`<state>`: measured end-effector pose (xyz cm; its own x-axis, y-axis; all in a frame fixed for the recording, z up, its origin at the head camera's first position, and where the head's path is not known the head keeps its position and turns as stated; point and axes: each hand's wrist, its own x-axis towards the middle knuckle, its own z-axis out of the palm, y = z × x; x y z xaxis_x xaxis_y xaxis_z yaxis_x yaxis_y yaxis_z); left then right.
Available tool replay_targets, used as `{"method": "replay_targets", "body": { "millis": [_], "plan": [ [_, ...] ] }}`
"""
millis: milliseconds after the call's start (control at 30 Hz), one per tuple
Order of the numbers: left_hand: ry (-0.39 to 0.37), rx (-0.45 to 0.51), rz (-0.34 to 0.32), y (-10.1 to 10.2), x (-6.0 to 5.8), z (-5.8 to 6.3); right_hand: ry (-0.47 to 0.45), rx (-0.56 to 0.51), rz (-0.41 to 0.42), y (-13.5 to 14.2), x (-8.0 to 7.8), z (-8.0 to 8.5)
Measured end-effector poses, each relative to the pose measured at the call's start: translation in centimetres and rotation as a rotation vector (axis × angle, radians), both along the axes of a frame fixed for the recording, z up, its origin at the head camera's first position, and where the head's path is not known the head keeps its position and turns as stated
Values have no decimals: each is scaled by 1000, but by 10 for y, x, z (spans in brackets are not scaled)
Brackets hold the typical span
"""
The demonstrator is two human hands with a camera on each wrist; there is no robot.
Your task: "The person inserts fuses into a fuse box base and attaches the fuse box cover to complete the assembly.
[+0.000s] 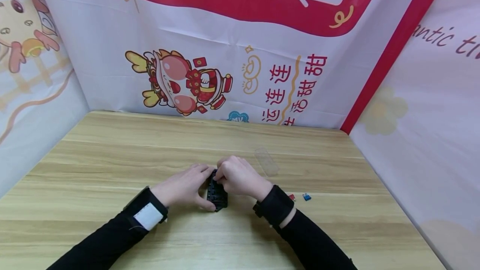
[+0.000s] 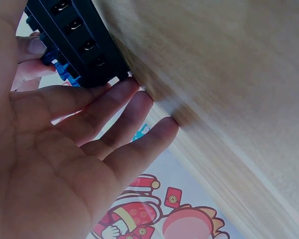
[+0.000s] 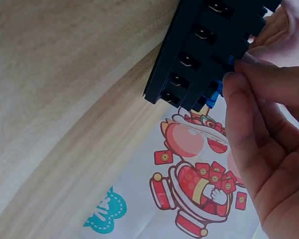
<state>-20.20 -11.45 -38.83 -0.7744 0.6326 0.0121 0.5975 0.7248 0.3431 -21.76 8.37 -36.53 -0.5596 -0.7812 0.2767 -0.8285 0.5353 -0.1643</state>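
Note:
A black fuse box [image 1: 217, 197] with a row of metal-contact slots down its side stands on the table. My left hand [image 1: 186, 186] holds it from the left, thumb at the near end and fingers at the far end. Over the box's upper right, my right hand [image 1: 240, 177] pinches a small blue blade fuse [image 3: 231, 61] between thumb and forefinger at the top of the box; the fingertips hide most of it. Another blue fuse [image 3: 213, 95] sits in the top of the box by the fingertips. Both wrists wear black bands.
On the wooden table [image 1: 112, 161], a clear plastic cover [image 1: 266, 162] lies beyond the right hand. A red fuse [image 1: 291, 197] and a loose blue fuse [image 1: 306, 196] lie right of the right wrist. Printed cloth walls [image 1: 210, 28] border the table's back and sides.

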Motion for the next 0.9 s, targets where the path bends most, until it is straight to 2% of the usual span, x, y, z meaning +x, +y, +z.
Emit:
{"method": "replay_targets", "body": {
  "millis": [900],
  "plan": [
    [14,2,-12,0,0,-1,-49,-2,-22,1,0,1]
  ]
}}
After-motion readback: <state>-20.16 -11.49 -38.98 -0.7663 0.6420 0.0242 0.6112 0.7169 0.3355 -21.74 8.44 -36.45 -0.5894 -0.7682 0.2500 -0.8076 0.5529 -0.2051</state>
